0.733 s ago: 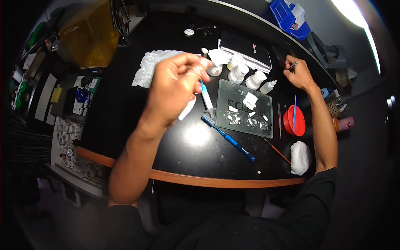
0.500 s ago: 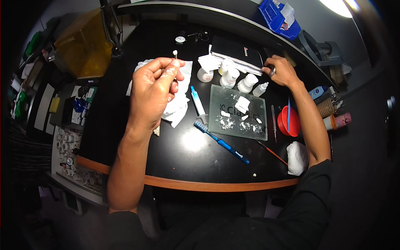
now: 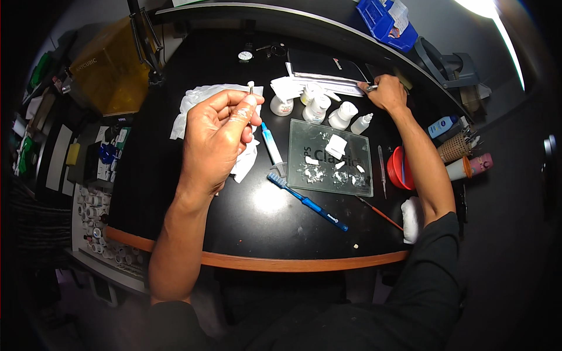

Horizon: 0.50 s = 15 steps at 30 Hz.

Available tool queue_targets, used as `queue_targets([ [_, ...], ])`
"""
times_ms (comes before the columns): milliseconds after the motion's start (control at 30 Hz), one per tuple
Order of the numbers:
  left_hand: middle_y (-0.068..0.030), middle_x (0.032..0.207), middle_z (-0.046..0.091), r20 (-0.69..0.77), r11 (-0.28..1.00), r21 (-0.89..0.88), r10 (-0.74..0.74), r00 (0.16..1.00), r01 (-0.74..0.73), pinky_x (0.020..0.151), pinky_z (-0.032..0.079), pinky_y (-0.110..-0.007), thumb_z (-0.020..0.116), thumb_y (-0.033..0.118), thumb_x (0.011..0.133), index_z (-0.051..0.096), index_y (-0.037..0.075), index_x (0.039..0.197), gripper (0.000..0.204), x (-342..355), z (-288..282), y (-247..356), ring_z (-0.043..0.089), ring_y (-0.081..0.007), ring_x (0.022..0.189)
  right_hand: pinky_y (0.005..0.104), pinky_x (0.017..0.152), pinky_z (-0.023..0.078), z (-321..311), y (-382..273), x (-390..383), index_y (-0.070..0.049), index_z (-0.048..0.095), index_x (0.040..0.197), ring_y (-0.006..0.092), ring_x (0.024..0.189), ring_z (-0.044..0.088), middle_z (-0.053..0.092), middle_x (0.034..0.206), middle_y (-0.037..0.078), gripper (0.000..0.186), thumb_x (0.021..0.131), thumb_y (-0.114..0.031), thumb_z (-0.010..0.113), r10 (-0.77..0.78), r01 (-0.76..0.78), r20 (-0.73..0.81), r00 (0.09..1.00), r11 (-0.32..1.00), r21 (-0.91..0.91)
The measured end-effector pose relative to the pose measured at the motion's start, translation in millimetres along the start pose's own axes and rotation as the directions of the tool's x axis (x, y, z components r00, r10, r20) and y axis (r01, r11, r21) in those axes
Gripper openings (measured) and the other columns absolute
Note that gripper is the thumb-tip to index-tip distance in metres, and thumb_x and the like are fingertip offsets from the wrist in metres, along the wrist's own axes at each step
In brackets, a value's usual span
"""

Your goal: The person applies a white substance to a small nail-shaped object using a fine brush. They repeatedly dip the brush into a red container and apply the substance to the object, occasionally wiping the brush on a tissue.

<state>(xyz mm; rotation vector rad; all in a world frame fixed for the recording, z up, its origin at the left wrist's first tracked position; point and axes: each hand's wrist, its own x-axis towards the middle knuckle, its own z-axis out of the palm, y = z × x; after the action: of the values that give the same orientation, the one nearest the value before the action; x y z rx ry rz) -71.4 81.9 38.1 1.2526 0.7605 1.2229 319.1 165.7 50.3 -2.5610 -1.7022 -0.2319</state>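
My left hand [image 3: 218, 137], white powder on its thumb, pinches a thin metal pin upright. On the pin's top sits a small white tooth-like piece [image 3: 251, 84], above a crumpled white cloth [image 3: 190, 108]. At the far right my right hand [image 3: 386, 92] closes on a slim metallic thing [image 3: 371, 88] whose kind I cannot make out, beside a stack of papers [image 3: 328, 88]. Between the hands lie a glass slab [image 3: 331, 175] with white paste and powder, several white bottles [image 3: 317, 110], a blue-tipped syringe [image 3: 271, 145] and a blue toothbrush [image 3: 307, 202].
A red bowl [image 3: 396, 168] stands under my right forearm, near a thin red-handled brush [image 3: 380, 212] and a white wad [image 3: 412, 221]. A watch [image 3: 244, 56] lies at the back of the black desk. A lamp arm [image 3: 143, 41] rises at the back left.
My left hand has lowered slightly with the pin and tooth-like piece. The right hand stays at the far right, with its metallic thing. The whole view has shifted a little.
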Motion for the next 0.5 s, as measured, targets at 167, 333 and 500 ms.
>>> queue_targets([
  [167,-0.0023,0.08,0.062,0.035,1.0,-0.018,0.009,0.999,-0.008,0.047,0.035,-0.015,0.058,0.013,0.103,0.068,-0.003,0.109,0.02,0,3,-1,0.05,-0.0013,0.062,0.0464,0.099,0.052,19,9,6,-0.013,0.076,0.117,0.0409,0.112,0.067,0.071,0.118,0.023,0.043,0.088,-0.044,0.07,0.043,-0.051,0.051,0.998,0.984,0.169],
  [333,-0.0022,0.079,0.062,0.031,0.999,0.006,0.037,0.999,-0.037,0.046,0.035,-0.015,0.057,0.012,0.103,0.068,-0.003,0.109,0.019,1,2,-4,0.05,-0.001,0.061,0.0457,0.097,0.053,25,13,8,-0.017,0.078,0.115,0.0382,0.107,0.07,0.074,0.111,0.019,0.035,0.084,-0.027,0.067,0.008,-0.011,0.023,1.0,0.991,0.136],
  [500,-0.0016,0.079,0.062,0.044,0.998,0.015,0.055,0.998,-0.056,0.046,0.036,-0.015,0.058,0.012,0.103,0.068,-0.003,0.108,0.019,0,3,-4,0.05,-0.0007,0.06,0.0433,0.089,0.056,28,18,8,-0.015,0.077,0.116,0.0348,0.097,0.073,0.076,0.101,0.016,0.042,0.079,-0.036,0.081,-0.021,0.075,-0.219,0.975,0.968,0.241],
])
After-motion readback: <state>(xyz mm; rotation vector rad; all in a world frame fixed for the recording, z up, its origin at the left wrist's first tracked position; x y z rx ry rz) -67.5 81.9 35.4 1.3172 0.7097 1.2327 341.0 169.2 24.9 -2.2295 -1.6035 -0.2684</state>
